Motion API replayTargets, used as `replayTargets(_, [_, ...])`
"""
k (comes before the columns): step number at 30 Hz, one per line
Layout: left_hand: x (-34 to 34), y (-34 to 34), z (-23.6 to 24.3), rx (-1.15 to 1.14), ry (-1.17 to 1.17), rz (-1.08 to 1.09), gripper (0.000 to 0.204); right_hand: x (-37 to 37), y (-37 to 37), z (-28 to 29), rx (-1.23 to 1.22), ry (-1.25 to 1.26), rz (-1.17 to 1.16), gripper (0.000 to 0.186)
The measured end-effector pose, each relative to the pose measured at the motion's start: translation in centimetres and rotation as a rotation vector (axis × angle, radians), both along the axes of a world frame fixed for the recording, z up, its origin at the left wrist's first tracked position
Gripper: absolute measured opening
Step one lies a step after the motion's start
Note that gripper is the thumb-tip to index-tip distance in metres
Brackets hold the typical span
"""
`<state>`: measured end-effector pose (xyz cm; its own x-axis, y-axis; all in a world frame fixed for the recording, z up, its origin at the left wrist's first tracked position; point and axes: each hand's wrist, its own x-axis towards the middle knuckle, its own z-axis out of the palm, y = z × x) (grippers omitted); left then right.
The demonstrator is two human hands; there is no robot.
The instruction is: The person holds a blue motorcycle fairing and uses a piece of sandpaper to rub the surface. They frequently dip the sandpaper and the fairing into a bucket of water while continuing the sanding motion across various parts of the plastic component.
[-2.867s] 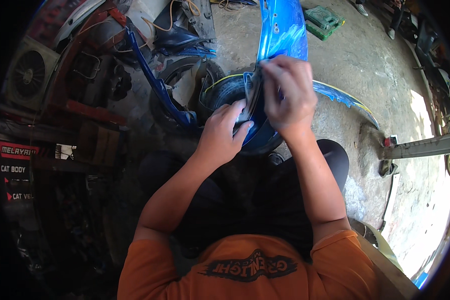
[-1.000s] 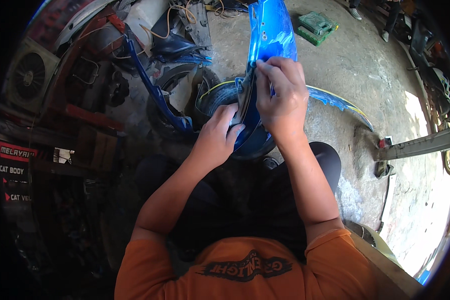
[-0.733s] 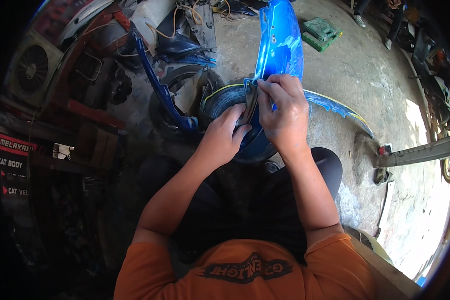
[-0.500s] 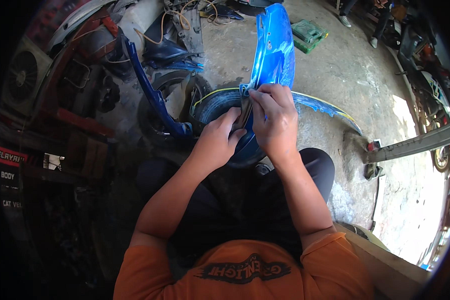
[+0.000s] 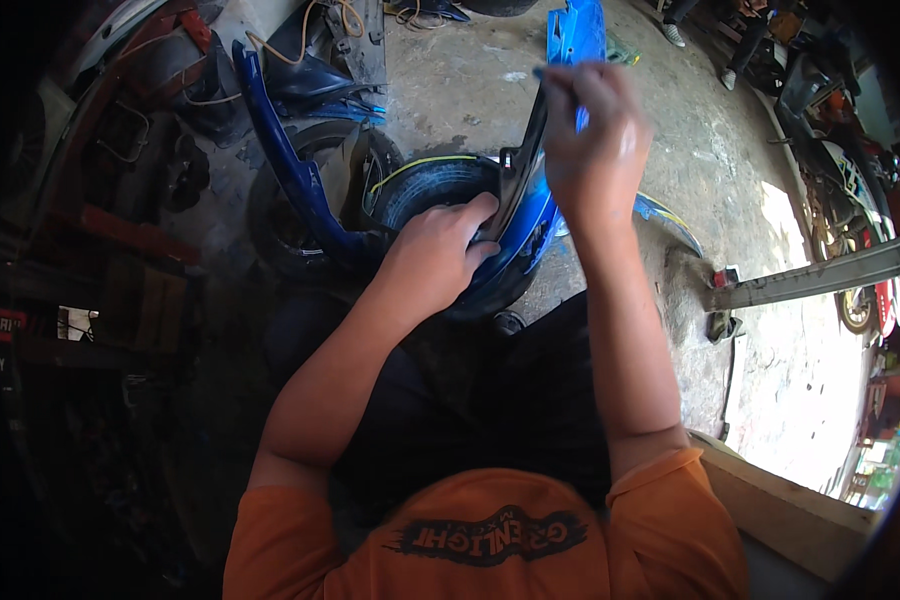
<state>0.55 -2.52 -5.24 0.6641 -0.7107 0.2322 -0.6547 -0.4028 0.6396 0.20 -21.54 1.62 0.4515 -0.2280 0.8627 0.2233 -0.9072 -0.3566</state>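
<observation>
A glossy blue motorcycle body panel (image 5: 534, 222) stands tilted in front of me, its far end pointing away and slightly right. My left hand (image 5: 440, 245) is closed on the panel's dark inner edge near its lower end, thumb and fingers on either side. Over the panel's upper part, my right hand (image 5: 602, 135) is bent in a pinch and smeared by motion. A small dark tip shows beyond its fingers, but I cannot tell what it is. That hand hides part of the panel. Behind my left hand is a dark round tub (image 5: 425, 183) with a yellow rim.
A darker blue trim piece (image 5: 278, 160) leans left of the tub, beside a wheel (image 5: 270, 220). Black and blue panels (image 5: 320, 90) lie farther back. A grey metal beam (image 5: 820, 280) juts in from the right. Another blue panel end (image 5: 670, 222) shows beyond my right arm.
My right hand has moved up and away from me along the panel, out of its place beside my left hand. The panel has turned and tipped; my left hand still grips it.
</observation>
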Motion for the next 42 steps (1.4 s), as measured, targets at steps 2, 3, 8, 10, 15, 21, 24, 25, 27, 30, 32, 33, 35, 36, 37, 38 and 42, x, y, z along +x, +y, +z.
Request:
replayTargets(2, [0.0,-0.1,0.1,-0.002,-0.008,-0.012,0.037,-2.5,1.4,-2.7,-0.003,-0.005,-0.003,0.011])
replayTargets(3, [0.0,-0.3,0.2,0.000,-0.002,-0.017,0.037,-3.6,1.9,-4.3,-0.001,-0.002,-0.010,0.012])
replayTargets(8, [-0.1,0.0,0.4,0.047,-0.010,-0.038,0.038,-4.9,2.5,-7.2,0.092,-0.002,0.009,0.013])
replayTargets(10, [-0.3,0.6,1.4,0.074,-0.007,-0.030,0.039,-3.0,1.6,-5.2,0.023,-0.087,0.010,0.013])
replayTargets(15, [-0.4,0.2,1.9,0.114,-0.019,-0.030,0.043,1.1,-1.3,1.5,0.155,-0.091,-0.004,0.010])
replayTargets(21, [0.0,0.7,1.4,0.106,-0.020,-0.045,0.044,-1.7,0.2,-4.5,0.056,-0.096,0.037,0.016])
replayTargets(24, [0.2,0.8,1.7,0.168,-0.037,-0.074,0.044,-3.9,1.8,-8.1,0.208,-0.094,0.017,0.020])
replayTargets(25, [0.1,0.8,1.9,0.172,-0.041,-0.079,0.044,-3.9,1.8,-8.4,0.245,-0.118,0.021,0.019])
replayTargets(27, [0.0,0.9,2.2,0.223,-0.054,-0.048,0.044,-2.2,0.5,-7.4,0.244,-0.123,0.020,0.017])
replayTargets(30, [-0.3,1.1,2.0,0.227,-0.054,-0.044,0.044,1.3,-0.8,-1.6,0.394,-0.156,0.078,0.012])
replayTargets(32, [-0.6,0.7,1.3,0.190,-0.084,-0.048,0.044,3.4,-3.0,1.8,0.390,-0.170,0.070,0.011])
replayTargets(33, [-0.8,0.4,1.1,0.153,-0.105,-0.055,0.044,3.9,-3.9,2.7,0.387,-0.173,0.057,0.011])
replayTargets(35, [-0.8,0.3,1.2,0.165,-0.104,-0.054,0.045,4.1,-4.8,2.7,0.366,-0.215,0.084,0.012])
replayTargets(36, [-0.8,0.3,1.3,0.180,-0.070,-0.057,0.045,4.3,-5.1,2.3,0.347,-0.247,0.110,0.012])
replayTargets(37, [-0.7,0.6,1.4,0.193,-0.034,-0.055,0.044,2.9,-4.0,1.4,0.322,-0.187,0.043,0.011])
replayTargets(38, [-0.6,0.8,1.5,0.197,-0.036,-0.051,0.044,1.7,-2.9,-0.2,0.349,-0.139,0.035,0.011])
replayTargets(42, [-0.5,0.8,1.9,0.215,-0.029,-0.051,0.043,-2.9,-0.3,-8.3,0.439,-0.090,0.009,0.015])
